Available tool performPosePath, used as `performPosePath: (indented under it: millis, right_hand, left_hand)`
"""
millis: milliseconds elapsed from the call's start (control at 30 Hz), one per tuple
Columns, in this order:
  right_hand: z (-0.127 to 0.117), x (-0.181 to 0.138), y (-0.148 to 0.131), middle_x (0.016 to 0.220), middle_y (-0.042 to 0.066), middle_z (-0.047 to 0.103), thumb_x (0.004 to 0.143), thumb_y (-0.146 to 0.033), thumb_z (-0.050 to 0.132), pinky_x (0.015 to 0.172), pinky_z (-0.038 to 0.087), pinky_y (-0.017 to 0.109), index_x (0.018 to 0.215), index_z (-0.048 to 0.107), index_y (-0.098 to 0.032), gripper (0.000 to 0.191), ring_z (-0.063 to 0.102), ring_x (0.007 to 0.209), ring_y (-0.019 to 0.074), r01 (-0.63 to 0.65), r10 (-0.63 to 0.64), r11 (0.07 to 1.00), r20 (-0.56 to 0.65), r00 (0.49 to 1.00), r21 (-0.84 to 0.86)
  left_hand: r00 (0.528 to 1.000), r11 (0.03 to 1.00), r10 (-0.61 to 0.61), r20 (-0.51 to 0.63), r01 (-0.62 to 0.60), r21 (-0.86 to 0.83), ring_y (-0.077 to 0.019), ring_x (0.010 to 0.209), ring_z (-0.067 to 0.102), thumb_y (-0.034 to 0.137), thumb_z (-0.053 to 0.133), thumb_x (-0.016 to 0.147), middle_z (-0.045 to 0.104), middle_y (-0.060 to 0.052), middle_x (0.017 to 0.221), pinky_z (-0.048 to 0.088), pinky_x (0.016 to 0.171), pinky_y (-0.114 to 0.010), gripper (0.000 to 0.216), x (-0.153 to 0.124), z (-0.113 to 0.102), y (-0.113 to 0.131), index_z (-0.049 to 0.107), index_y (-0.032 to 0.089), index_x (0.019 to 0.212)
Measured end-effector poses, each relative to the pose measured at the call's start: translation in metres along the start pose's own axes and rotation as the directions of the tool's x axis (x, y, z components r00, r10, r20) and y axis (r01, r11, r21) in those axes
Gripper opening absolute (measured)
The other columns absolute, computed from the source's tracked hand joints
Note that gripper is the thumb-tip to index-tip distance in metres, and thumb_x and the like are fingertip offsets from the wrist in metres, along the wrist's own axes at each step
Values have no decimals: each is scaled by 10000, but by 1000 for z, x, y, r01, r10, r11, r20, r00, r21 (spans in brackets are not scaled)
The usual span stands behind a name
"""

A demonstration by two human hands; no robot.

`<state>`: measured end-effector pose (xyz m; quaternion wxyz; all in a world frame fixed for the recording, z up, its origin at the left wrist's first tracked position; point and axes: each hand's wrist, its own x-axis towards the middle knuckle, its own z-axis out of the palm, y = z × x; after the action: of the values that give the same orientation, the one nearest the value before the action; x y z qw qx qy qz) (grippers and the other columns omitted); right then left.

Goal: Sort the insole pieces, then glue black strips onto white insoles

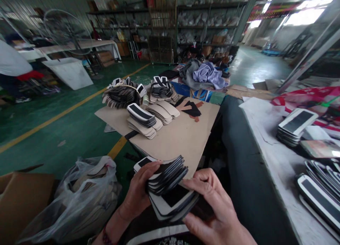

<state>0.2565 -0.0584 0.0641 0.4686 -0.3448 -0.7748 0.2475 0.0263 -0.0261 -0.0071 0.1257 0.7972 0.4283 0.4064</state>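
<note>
At lower centre, grasping stacked, rounded, flat black-and-white pieces (pixel 168 181) between curled left hand (pixel 139 186) and pinching right hand (pixel 216 202).

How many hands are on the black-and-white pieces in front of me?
2: the left hand holds the pieces at their left side; the right hand is at their right edge. No other hand shows on them.

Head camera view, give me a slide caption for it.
Left hand and right hand hold a stack of black-and-white pieces near a tan board bearing more stacks.
</note>
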Motion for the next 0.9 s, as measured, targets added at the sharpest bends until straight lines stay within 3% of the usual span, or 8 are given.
performPosePath:
  millis: [167,400,567,667,900]
  right_hand:
    - [-3,1,3,981,67,463,810,-161,629,691,517,274,1314,439,-188,539,519,873,169,26,-23,997,42,999,-70]
    - [-5,1,7,931,54,455,789,-169,635,657,506,274,1073,540,-201,301,499,847,176,52,-41,983,62,997,-176]
    - [0,-5,14,1214,125,391,770,-224,653,872,462,446,1059,562,-199,304,424,1125,290,119,-131,938,-16,991,-325]
    - [-1,-4,18,1299,138,385,793,-240,634,957,408,504,1086,540,-188,312,395,1198,315,202,-205,916,27,978,-346]
    - [-4,2,15,1178,118,468,792,-228,634,884,483,451,1049,558,-202,269,458,1145,295,215,-222,929,10,975,-302]
  left_hand:
    - [1000,1000,11,10,-11,20,-236,1114,597,143,523,830,627,-119,1199,513,946,-418,437,-2,1,-2,458,225,1253]
    - [999,996,53,10,-53,75,-212,1154,564,117,489,845,606,-126,1214,499,968,-404,419,-2,1,-2,447,209,1251]
    - [996,992,85,2,-85,98,-207,1154,566,144,499,855,612,-128,1213,505,961,-377,396,1,-1,0,454,193,1245]
    - [996,989,90,6,-90,118,-205,1150,569,160,488,864,618,-124,1207,505,960,-375,384,2,-2,2,457,193,1245]
    - [994,987,105,-11,-103,125,-209,1177,548,157,466,886,611,-134,1215,500,969,-399,395,3,-5,6,434,194,1278]
